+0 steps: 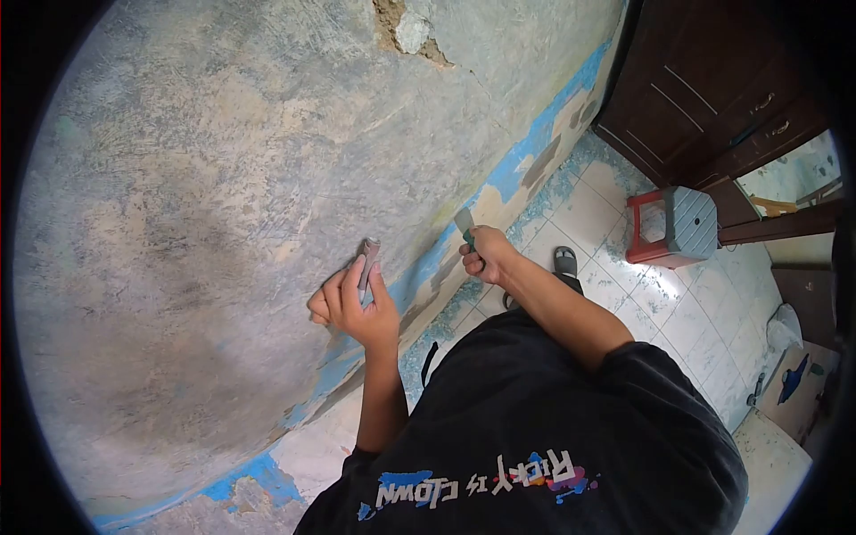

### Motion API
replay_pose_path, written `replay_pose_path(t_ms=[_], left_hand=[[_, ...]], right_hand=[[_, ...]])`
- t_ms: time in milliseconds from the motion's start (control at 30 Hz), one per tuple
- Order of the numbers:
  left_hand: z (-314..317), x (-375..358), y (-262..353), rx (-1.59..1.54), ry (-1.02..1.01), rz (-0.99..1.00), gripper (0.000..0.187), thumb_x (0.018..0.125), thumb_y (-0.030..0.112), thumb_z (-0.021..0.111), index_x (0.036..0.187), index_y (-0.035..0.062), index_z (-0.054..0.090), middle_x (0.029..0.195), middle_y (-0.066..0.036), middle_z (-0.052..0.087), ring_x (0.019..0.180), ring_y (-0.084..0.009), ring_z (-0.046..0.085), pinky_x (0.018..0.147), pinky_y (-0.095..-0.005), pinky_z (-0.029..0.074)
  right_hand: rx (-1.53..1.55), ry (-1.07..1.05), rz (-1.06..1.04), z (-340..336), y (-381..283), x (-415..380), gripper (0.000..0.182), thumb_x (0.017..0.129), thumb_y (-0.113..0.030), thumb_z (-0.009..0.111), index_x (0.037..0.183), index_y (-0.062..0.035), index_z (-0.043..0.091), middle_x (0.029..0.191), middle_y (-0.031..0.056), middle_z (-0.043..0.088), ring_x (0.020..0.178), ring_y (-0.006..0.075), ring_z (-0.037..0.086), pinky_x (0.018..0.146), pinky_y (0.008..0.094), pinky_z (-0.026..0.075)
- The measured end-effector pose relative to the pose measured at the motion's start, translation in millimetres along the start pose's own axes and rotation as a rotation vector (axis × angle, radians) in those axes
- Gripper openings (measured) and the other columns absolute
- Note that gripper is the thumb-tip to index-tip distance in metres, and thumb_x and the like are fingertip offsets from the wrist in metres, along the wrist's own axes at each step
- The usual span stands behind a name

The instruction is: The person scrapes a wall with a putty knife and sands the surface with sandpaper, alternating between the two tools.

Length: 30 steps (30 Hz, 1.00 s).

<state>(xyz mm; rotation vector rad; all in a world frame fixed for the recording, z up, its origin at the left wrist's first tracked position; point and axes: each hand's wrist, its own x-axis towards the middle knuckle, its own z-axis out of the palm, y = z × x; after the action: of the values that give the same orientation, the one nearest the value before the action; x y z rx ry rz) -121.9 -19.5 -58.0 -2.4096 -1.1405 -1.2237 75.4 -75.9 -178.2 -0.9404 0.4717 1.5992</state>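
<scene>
Grey folded sandpaper (pixel 368 259) pressed against worn wall (pixel 223 178).

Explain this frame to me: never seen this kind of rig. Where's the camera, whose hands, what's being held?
There is no machine here. One camera sits on a person's head and looks forward and down with a fisheye lens, so the edges curve. The dark shirt at the bottom is the wearer's own. The big grey, worn surface is a wall with a blue painted band low down and a chipped patch near the top. The left hand presses a small folded grey piece, probably sandpaper, against the wall. The right hand grips a scraper with a green handle, blade up. On the tiled floor stand a red and grey stool and a dark wooden cabinet.
</scene>
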Motion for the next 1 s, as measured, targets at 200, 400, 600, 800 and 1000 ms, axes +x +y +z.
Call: replay_pose_path(t_ms=[200,400,600,800,1000], left_hand=[[0,-2,-2,0.014,-0.008,-0.004,0.026,0.079,0.015,0.086,0.104,0.0161,0.081,0.101,0.001,0.071,0.102,-0.0241,0.053,0.093,-0.0413,0.031],[3,-2,-3,0.005,0.004,-0.011,0.027,0.078,0.015,0.087,0.105,0.0161,0.080,0.101,0.001,0.071,0.103,-0.0238,0.052,0.092,-0.0407,0.030],[4,-2,-6,0.019,0.003,0.021,0.029,0.078,0.014,0.087,0.105,0.0160,0.081,0.100,0.002,0.070,0.102,-0.0232,0.051,0.091,-0.0405,0.030],[10,-1,-8,0.024,0.003,0.026,0.029,0.078,0.013,0.087,0.105,0.0163,0.081,0.101,0.002,0.070,0.102,-0.0227,0.051,0.091,-0.0410,0.028],[9,-2,-6,0.020,-0.011,0.034,0.029,0.078,0.013,0.087,0.106,0.0167,0.081,0.101,0.002,0.070,0.103,-0.0228,0.050,0.091,-0.0417,0.028]], right_hand=[[-0.023,0.010,-0.014,-2,5,5,0.012,0.108,-0.020,0.034,0.115,-0.0151,0.041,0.083,0.0074,0.049,0.053,0.0104,0.037,0.043,0.0250,0.028],[0.011,0.032,-0.008,-1,-2,-3,0.011,0.108,-0.020,0.035,0.115,-0.0147,0.041,0.084,0.0074,0.048,0.053,0.0104,0.036,0.043,0.0254,0.028],[-0.036,-0.018,-0.031,4,-5,-16,0.011,0.110,-0.023,0.037,0.116,-0.0145,0.041,0.084,0.0070,0.048,0.053,0.0111,0.036,0.042,0.0263,0.030],[-0.084,0.013,-0.046,7,-7,-11,0.016,0.111,-0.023,0.036,0.123,-0.0139,0.042,0.085,0.0061,0.047,0.054,0.0109,0.036,0.043,0.0257,0.029],[-0.075,-0.005,-0.036,-1,-4,-9,0.019,0.111,-0.023,0.035,0.126,-0.0131,0.042,0.085,0.0059,0.047,0.054,0.0108,0.036,0.044,0.0259,0.029]])
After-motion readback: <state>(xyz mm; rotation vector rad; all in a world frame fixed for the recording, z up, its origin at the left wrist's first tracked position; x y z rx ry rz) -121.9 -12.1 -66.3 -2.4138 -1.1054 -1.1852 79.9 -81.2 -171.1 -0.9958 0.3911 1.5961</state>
